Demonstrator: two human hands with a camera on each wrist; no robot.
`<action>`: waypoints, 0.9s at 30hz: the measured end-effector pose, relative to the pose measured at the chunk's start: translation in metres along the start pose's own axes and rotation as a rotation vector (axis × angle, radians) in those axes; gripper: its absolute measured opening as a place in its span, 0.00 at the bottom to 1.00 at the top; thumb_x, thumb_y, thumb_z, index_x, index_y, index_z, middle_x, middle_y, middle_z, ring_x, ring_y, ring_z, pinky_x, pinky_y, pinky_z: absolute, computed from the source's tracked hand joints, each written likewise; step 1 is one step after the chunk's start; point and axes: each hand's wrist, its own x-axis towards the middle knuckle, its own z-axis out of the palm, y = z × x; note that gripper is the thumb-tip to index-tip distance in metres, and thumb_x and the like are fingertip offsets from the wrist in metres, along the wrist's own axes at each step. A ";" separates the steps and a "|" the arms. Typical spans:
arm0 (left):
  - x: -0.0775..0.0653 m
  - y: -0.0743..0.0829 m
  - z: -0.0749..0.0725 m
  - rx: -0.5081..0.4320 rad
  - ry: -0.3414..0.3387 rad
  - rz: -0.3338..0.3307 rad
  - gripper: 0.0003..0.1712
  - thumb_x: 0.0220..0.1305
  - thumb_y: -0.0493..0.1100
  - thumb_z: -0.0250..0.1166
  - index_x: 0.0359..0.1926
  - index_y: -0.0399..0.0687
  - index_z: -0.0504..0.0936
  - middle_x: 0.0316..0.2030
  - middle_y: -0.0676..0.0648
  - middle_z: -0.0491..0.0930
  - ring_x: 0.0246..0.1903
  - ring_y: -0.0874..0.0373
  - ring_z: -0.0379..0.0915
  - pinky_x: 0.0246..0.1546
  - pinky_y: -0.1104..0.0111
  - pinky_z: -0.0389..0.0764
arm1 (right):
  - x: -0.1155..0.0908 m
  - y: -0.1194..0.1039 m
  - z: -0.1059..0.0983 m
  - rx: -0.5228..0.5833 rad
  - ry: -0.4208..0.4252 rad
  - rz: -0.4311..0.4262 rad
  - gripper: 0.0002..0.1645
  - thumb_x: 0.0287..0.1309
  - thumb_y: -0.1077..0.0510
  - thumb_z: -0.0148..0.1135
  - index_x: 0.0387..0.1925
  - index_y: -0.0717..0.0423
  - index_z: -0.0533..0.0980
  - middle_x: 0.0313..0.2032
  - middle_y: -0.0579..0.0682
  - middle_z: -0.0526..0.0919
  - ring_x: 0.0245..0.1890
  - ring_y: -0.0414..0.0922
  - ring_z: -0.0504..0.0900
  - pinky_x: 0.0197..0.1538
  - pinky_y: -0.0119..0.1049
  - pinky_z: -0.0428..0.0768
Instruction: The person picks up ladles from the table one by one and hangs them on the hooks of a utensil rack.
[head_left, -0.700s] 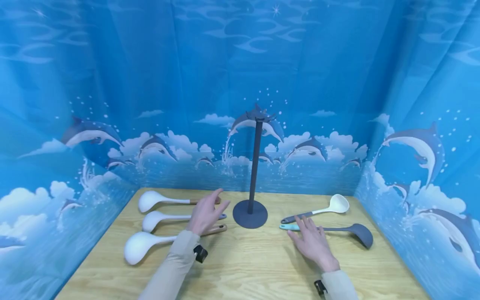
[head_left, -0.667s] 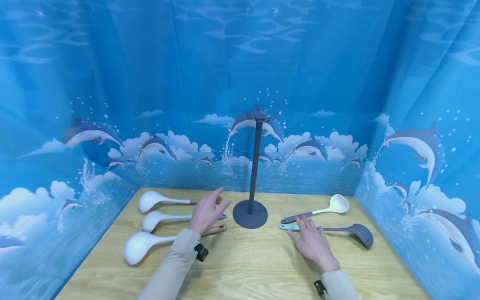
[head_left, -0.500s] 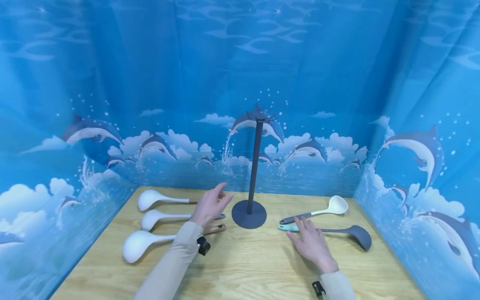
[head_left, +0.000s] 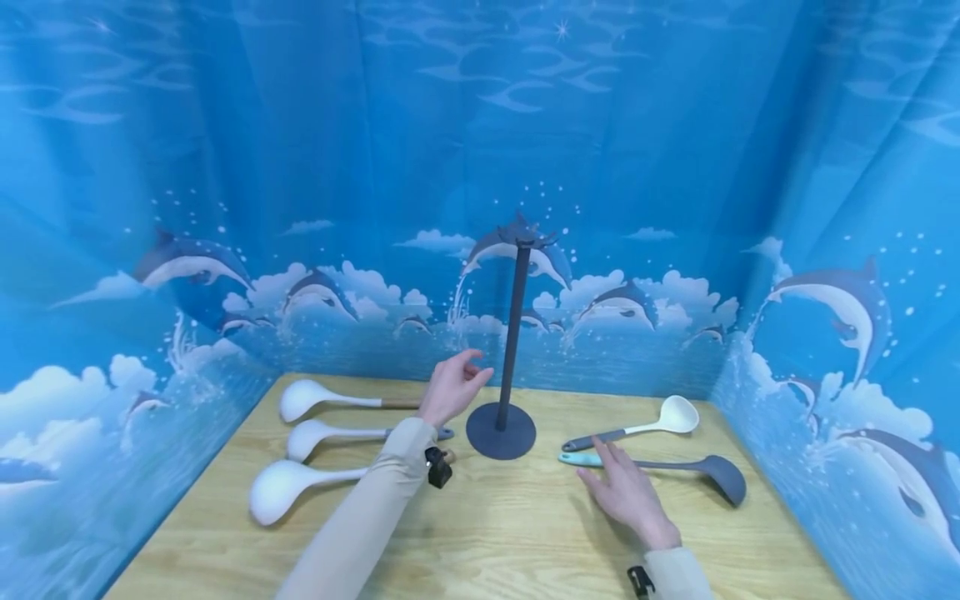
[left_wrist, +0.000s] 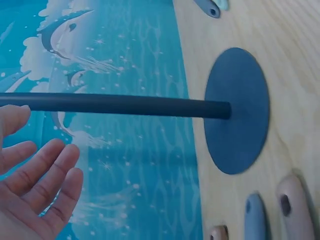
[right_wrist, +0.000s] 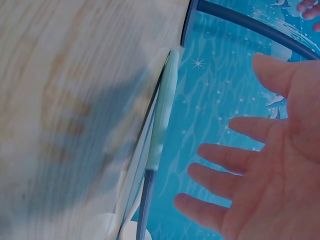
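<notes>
My left hand (head_left: pixel 453 387) is raised just left of a dark upright stand (head_left: pixel 513 325), its fingers loosely bent and holding nothing. In the left wrist view the thumb comes close to the pole; contact cannot be told. My right hand (head_left: pixel 626 496) hovers with spread fingers over a dark grey ladle (head_left: pixel 726 480) with a mint handle (right_wrist: pixel 164 117). Beyond it lies a white ladle (head_left: pixel 678 414) with a grey handle. To the left lie a brown-handled white ladle (head_left: pixel 303 401), a grey-handled one (head_left: pixel 303 440) and a larger one (head_left: pixel 276 492), its handle partly behind my left arm.
The stand's round base (head_left: pixel 487 437) rests on the wooden table (head_left: pixel 525 533), between the two groups of ladles. Small hooks (head_left: pixel 525 237) ring its top. A blue dolphin-print curtain (head_left: pixel 412 167) encloses the back and both sides.
My left hand has moved up and to the right, from above the left ladles' handles towards the pole. My right hand stays almost where it was. The view has shifted slightly.
</notes>
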 end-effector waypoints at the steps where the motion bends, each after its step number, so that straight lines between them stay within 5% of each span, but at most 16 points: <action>1: 0.002 0.002 0.000 -0.009 0.004 0.002 0.25 0.69 0.56 0.60 0.62 0.53 0.76 0.40 0.50 0.86 0.39 0.59 0.83 0.41 0.60 0.83 | 0.000 0.000 0.000 0.004 -0.001 0.001 0.43 0.70 0.38 0.50 0.74 0.59 0.55 0.70 0.71 0.58 0.69 0.69 0.59 0.66 0.68 0.59; 18: 0.028 0.032 0.022 -0.082 -0.013 0.019 0.29 0.72 0.52 0.57 0.70 0.48 0.67 0.53 0.43 0.80 0.54 0.48 0.78 0.49 0.57 0.81 | -0.002 -0.004 0.001 0.028 -0.018 -0.013 0.43 0.70 0.41 0.51 0.74 0.61 0.54 0.70 0.70 0.58 0.69 0.69 0.59 0.67 0.66 0.60; 27: 0.041 0.043 0.023 -0.075 -0.022 0.014 0.27 0.74 0.47 0.55 0.70 0.48 0.66 0.52 0.43 0.81 0.51 0.52 0.80 0.46 0.59 0.82 | -0.002 -0.004 0.000 0.036 -0.032 -0.005 0.42 0.71 0.43 0.51 0.75 0.62 0.52 0.70 0.73 0.56 0.69 0.71 0.58 0.67 0.67 0.59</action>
